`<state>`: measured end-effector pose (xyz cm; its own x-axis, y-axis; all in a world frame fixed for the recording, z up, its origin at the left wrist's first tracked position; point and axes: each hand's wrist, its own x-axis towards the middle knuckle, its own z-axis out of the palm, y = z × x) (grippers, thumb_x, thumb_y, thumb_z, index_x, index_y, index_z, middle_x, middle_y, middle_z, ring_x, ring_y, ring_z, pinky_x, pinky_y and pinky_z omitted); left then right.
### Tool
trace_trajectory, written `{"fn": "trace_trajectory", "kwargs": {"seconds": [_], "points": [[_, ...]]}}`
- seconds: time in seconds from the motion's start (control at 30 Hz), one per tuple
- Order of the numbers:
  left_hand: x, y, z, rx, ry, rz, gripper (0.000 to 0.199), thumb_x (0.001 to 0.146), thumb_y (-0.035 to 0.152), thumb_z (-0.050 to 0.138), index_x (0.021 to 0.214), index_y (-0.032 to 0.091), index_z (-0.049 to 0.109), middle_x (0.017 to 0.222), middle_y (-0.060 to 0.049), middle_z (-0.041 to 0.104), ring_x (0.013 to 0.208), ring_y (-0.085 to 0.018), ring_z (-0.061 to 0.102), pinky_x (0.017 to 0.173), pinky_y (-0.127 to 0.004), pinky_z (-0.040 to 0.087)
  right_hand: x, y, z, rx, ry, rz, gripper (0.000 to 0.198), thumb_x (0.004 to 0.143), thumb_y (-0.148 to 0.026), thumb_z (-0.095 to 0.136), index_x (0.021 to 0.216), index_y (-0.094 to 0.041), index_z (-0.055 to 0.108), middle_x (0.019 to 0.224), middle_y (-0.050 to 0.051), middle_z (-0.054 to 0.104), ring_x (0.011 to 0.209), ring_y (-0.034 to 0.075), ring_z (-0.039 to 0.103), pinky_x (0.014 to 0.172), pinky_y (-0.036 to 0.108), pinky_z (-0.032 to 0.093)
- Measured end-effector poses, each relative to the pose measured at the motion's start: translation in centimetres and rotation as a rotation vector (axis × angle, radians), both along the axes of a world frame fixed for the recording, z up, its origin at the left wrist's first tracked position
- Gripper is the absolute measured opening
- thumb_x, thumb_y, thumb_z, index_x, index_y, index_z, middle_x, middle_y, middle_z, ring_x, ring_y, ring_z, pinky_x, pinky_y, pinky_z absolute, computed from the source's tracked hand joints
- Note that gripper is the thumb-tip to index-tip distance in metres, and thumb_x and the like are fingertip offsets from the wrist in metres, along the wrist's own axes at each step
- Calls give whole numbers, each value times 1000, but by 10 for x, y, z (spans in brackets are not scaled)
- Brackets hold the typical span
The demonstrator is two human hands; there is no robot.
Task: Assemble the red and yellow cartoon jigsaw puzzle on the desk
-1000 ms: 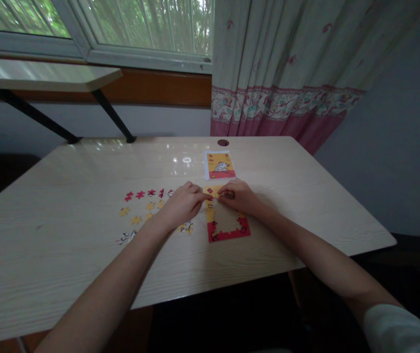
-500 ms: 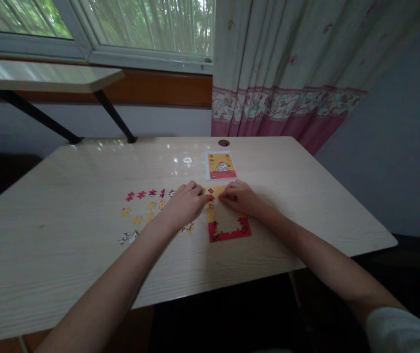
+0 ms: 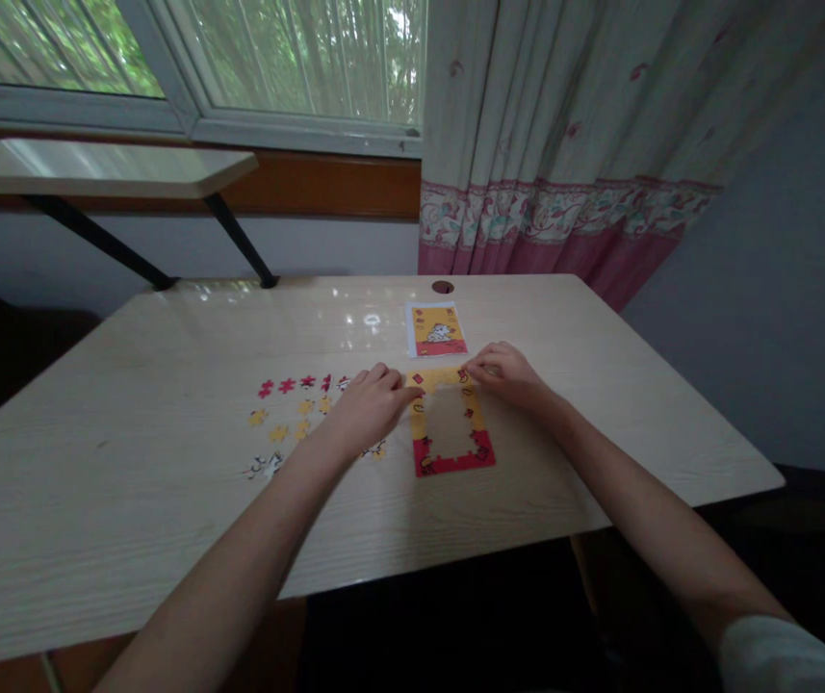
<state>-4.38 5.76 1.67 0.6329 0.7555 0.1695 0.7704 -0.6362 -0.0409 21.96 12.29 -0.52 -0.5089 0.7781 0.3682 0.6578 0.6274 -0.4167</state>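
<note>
A jigsaw puzzle border point(image 3: 455, 464), yellow above and red below, lies on the table around a bare middle. My left hand point(image 3: 371, 409) is at its left side, the thumb reaching onto the edge and apart from the curled forefinger. At the upper right corner, my right hand point(image 3: 507, 375) has its fingertips pinched together on or just over the border; anything between them is hidden. Left of my left hand lie loose red puzzle pieces point(image 3: 287, 386), yellow puzzle pieces point(image 3: 279, 433) and white-and-black puzzle pieces point(image 3: 268, 466). My left hand and forearm hide some pieces.
Beyond the border lies a picture card point(image 3: 437, 330) with a white animal on yellow and red. A round cable hole point(image 3: 443, 287) is near the table's point(image 3: 600, 385) back edge. A raised shelf point(image 3: 109, 171) on black legs stands at the back left, a curtain point(image 3: 528, 212) behind.
My right hand has moved from the upper inner edge of the border out to its upper right corner, uncovering the right side. My left hand stays at the left edge. The view has shifted slightly.
</note>
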Motion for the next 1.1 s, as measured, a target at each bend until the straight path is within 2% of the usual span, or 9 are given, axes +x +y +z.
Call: {"fn": "trace_trajectory", "kwargs": {"seconds": [0.27, 0.43, 0.6, 0.7, 0.8, 0.87, 1.0, 1.1], "points": [[0, 1, 1, -18, -9, 4, 30, 91, 21, 43, 116, 24, 60, 94, -8, 59, 86, -22, 46, 76, -32, 37, 12, 9, -5, -66, -31, 74, 24, 83, -30, 59, 103, -20, 69, 86, 6, 64, 83, 18, 55, 78, 32, 42], [2, -1, 3, -17, 5, 8, 29, 92, 22, 43, 115, 23, 60, 96, -9, 59, 87, -22, 46, 76, -32, 37, 9, 7, -3, -118, -18, 129, 24, 83, -30, 60, 103, -20, 70, 88, 7, 62, 85, 18, 55, 80, 33, 42], [9, -5, 6, -10, 36, 48, 30, 91, 22, 43, 115, 23, 60, 96, -10, 59, 89, -24, 47, 74, -33, 37, 10, 8, -4, -142, -33, 118, 25, 83, -31, 60, 104, -21, 69, 89, 7, 61, 86, 18, 55, 81, 34, 42], [3, -8, 12, -29, 25, 56, 33, 90, 21, 43, 118, 25, 58, 96, -9, 60, 90, -24, 47, 74, -33, 38, 10, 9, -6, -149, -35, 109, 25, 83, -31, 60, 105, -23, 69, 89, 6, 61, 85, 18, 55, 81, 34, 42], [-25, -12, 22, -58, -8, 78, 35, 88, 21, 43, 121, 21, 56, 101, -9, 61, 90, -22, 49, 78, -33, 38, 10, 9, -6, -145, -42, 109, 24, 84, -30, 60, 104, -22, 69, 90, 7, 61, 86, 18, 55, 81, 34, 42], [-55, -15, 29, -78, -1, 136, 31, 86, 20, 44, 113, 20, 61, 94, -8, 63, 86, -21, 50, 78, -33, 38, 9, 8, -5, -139, -44, 114, 24, 84, -29, 59, 104, -22, 69, 90, 7, 62, 87, 19, 55, 81, 34, 42], [-115, -28, 36, -184, 38, 338, 23, 84, 20, 45, 87, 17, 67, 82, -8, 66, 79, -21, 51, 73, -30, 38, 8, 7, -2, -137, -44, 95, 22, 82, -26, 60, 102, -22, 70, 90, 7, 62, 84, 18, 56, 79, 33, 43], [-141, -39, 32, -287, 22, 413, 21, 82, 23, 47, 84, 19, 68, 77, -5, 67, 77, -19, 50, 72, -28, 37, 7, 7, -1, -142, -45, 96, 22, 82, -26, 60, 102, -22, 70, 90, 6, 62, 84, 18, 56, 78, 32, 43]]}}
